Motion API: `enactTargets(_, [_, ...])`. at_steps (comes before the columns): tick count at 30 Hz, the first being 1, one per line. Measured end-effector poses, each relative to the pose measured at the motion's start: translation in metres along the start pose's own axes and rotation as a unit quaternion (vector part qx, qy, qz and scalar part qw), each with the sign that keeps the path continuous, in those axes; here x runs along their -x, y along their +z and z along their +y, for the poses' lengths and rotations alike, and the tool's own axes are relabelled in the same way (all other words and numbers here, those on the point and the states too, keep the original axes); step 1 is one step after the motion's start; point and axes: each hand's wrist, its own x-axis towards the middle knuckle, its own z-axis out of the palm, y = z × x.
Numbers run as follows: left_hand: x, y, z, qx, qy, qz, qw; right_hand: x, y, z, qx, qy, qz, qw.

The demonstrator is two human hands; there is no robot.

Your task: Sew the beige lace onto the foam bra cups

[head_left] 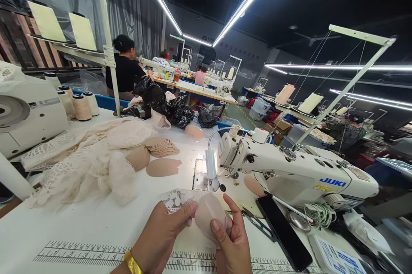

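Observation:
At the table's front middle, my left hand (164,231) pinches white lace (180,199) between thumb and fingers. A beige rounded cup pad (209,214) lies against the lace, with my right hand (233,235) gripping its right side, thumb in front and some fingers behind. Just beyond the hands is the sewing machine (289,171), its needle area lit by a small lamp (210,164). A stack of beige pads (162,146) and a single flat pad (164,167) lie left of the needle plate, beside a heap of cream lace (86,166).
A black phone (283,233) and scissors (259,224) lie right of my hands. A ruler strip (86,253) runs along the front edge. Thread cones (81,107) and another machine (28,111) stand left. Black plastic bags (180,111) lie behind; a seated person (124,70) is beyond.

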Motion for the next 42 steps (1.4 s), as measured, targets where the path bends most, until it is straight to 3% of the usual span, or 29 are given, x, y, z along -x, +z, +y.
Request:
enactTargets(5, [0.000, 0.002, 0.005, -0.026, 0.004, -0.070, 0.997, 0.000, 0.000, -0.002, -0.006, 0.010, 0.000, 1.000])
enactTargets(10, [0.001, 0.003, 0.008, -0.035, 0.002, -0.071, 0.997, 0.000, 0.001, -0.004, -0.014, 0.020, 0.003, 1.000])
enactTargets(15, [-0.002, 0.001, 0.003, 0.018, -0.033, -0.028, 0.999, 0.001, 0.004, -0.006, -0.021, 0.016, 0.009, 1.000])
enactTargets(22, [-0.002, 0.012, -0.005, 0.095, -0.095, -0.106, 0.985, 0.001, 0.008, -0.001, -0.022, -0.012, 0.022, 0.999])
enactTargets(27, [-0.007, 0.020, -0.004, 0.102, -0.115, -0.092, 0.984, 0.000, 0.003, 0.004, 0.011, -0.031, 0.003, 0.999])
enactTargets(32, [-0.019, 0.012, 0.007, 0.105, -0.110, -0.058, 0.987, -0.004, -0.018, 0.007, 0.084, -0.029, -0.048, 0.995])
enactTargets(34, [-0.020, 0.005, 0.019, 0.061, -0.091, -0.088, 0.990, -0.006, -0.028, 0.003, 0.113, -0.027, -0.077, 0.990])
enactTargets(36, [-0.017, -0.001, 0.034, -0.035, -0.059, -0.182, 0.981, -0.012, -0.035, -0.008, 0.158, -0.050, -0.129, 0.978])
enactTargets(38, [-0.015, -0.008, 0.048, -0.197, -0.009, -0.314, 0.929, -0.024, -0.037, -0.025, 0.249, -0.132, -0.220, 0.934])
enactTargets(39, [-0.015, -0.011, 0.052, -0.291, 0.031, -0.378, 0.878, -0.033, -0.036, -0.034, 0.309, -0.202, -0.271, 0.889])
enactTargets(41, [-0.024, -0.014, 0.055, -0.464, 0.148, -0.468, 0.737, -0.055, -0.031, -0.048, 0.428, -0.379, -0.355, 0.739])
enactTargets(42, [-0.032, -0.014, 0.054, -0.528, 0.211, -0.487, 0.663, -0.068, -0.029, -0.052, 0.483, -0.450, -0.357, 0.661])
